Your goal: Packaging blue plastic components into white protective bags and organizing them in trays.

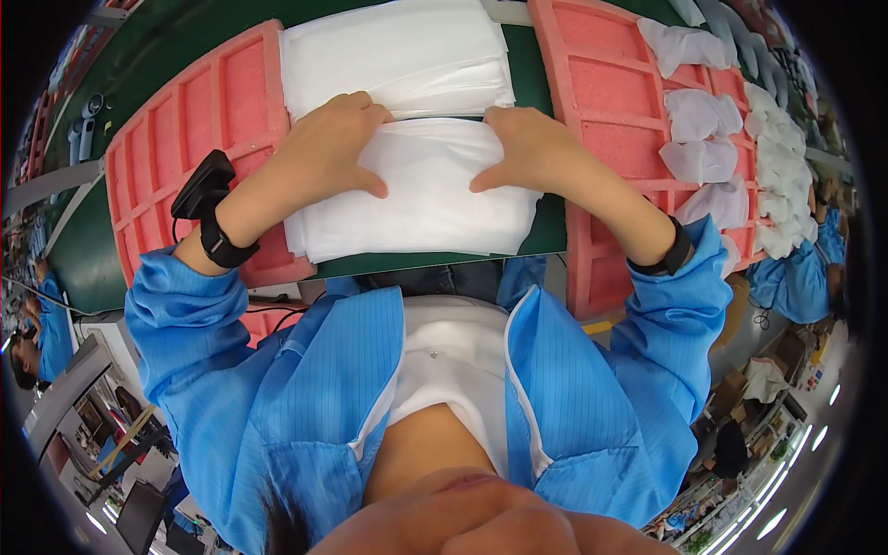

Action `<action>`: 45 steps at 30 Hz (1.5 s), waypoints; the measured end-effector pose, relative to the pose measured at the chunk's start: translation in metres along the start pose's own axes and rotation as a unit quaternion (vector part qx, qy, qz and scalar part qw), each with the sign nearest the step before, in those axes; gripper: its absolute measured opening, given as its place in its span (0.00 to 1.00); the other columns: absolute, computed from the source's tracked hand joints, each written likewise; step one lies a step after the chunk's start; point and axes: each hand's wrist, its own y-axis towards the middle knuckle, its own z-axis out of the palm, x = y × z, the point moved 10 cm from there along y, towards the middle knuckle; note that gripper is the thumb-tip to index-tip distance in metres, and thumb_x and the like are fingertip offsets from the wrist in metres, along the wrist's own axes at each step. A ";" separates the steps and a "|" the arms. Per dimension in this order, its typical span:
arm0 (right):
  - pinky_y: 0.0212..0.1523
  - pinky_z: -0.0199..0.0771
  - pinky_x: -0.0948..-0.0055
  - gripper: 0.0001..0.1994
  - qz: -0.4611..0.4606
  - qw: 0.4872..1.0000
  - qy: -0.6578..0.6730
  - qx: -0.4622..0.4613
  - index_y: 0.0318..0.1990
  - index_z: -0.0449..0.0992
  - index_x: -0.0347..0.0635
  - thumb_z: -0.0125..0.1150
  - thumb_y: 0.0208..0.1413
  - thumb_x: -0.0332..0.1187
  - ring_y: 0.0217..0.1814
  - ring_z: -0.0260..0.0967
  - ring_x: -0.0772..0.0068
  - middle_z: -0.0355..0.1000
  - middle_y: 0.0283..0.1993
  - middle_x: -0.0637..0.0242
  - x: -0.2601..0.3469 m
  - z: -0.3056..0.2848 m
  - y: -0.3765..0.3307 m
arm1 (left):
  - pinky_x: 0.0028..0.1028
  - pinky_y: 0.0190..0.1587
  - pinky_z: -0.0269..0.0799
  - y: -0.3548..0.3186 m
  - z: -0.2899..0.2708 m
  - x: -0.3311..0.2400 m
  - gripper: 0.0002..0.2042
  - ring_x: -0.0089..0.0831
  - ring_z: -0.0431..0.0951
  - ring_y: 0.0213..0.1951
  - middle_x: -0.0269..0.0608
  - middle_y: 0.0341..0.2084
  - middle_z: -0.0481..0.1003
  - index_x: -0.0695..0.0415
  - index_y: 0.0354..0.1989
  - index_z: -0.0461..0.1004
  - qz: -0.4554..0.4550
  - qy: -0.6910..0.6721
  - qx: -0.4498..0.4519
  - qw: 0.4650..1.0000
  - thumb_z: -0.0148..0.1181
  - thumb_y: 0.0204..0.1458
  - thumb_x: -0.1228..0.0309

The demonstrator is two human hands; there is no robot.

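Leftmost, just beside the near stack of thin white sheets [416, 217], a pink foam compartment tray [276, 74] lies on the green table [550, 227], pink floors showing in its cells. The left hand [338, 139], a black strap [222, 245] at its wrist, rests on the left part of that stack, fingers at the far edge and thumb on top, set wide apart, which looks meant to keep loose layers from sliding. The near stack itself lies along the table's front edge, between the foam trays, likely so both hands reach it equally. Just beyond it, a far stack of similar sheets [393, 55] lies roughly in line, presumably for easy reach. On the near stack's right part, the right hand [536, 148] mirrors the left, fingers and thumb equally wide; whether any fingertip reaches under the layers, I cannot tell. Right of this stack, a second pink foam tray [555, 65] holds gauzy white pieces [700, 162] in cells along its right side. Farthest right from the stack, lumpy white bundles [782, 176] adjoin that tray, their contents hidden.
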 end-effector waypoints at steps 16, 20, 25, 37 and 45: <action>0.49 0.67 0.62 0.25 -0.105 0.982 0.076 -0.136 0.42 0.68 0.32 0.72 0.33 0.29 0.49 0.64 0.49 0.65 0.44 0.51 0.015 0.001 -0.020 | 0.35 0.45 0.68 0.005 0.008 -0.003 0.23 0.43 0.71 0.43 0.45 0.36 0.71 0.60 0.35 0.73 0.028 -0.057 0.010 0.998 0.74 0.25 0.70; 0.48 0.68 0.63 0.24 -0.093 0.979 0.106 -0.147 0.41 0.68 0.32 0.70 0.34 0.27 0.48 0.64 0.52 0.66 0.42 0.54 0.016 -0.002 -0.019 | 0.36 0.43 0.67 -0.003 -0.003 -0.017 0.23 0.43 0.71 0.41 0.45 0.34 0.71 0.58 0.35 0.73 0.047 -0.021 -0.042 0.998 0.74 0.25 0.71; 0.46 0.67 0.63 0.18 -0.208 0.939 -0.004 -0.272 0.38 0.69 0.34 0.68 0.38 0.27 0.45 0.65 0.56 0.67 0.40 0.56 0.055 -0.023 -0.051 | 0.36 0.41 0.66 -0.012 -0.006 -0.022 0.20 0.43 0.72 0.38 0.44 0.30 0.71 0.58 0.31 0.71 0.064 -0.018 -0.069 0.995 0.73 0.27 0.71; 0.39 0.68 0.61 0.14 -0.256 0.917 -0.025 -0.304 0.33 0.68 0.38 0.64 0.36 0.24 0.41 0.67 0.56 0.67 0.38 0.59 0.067 -0.014 -0.068 | 0.36 0.38 0.67 -0.048 -0.014 -0.063 0.10 0.40 0.73 0.33 0.44 0.26 0.68 0.59 0.30 0.67 0.127 0.105 -0.183 0.969 0.55 0.35 0.79; 0.45 0.69 0.62 0.20 -0.183 0.977 0.070 -0.082 0.41 0.73 0.35 0.67 0.37 0.32 0.44 0.69 0.51 0.72 0.39 0.53 0.042 0.006 -0.018 | 0.37 0.41 0.69 -0.017 0.002 -0.008 0.16 0.46 0.74 0.39 0.49 0.32 0.74 0.62 0.36 0.72 0.004 -0.075 0.008 0.997 0.65 0.40 0.68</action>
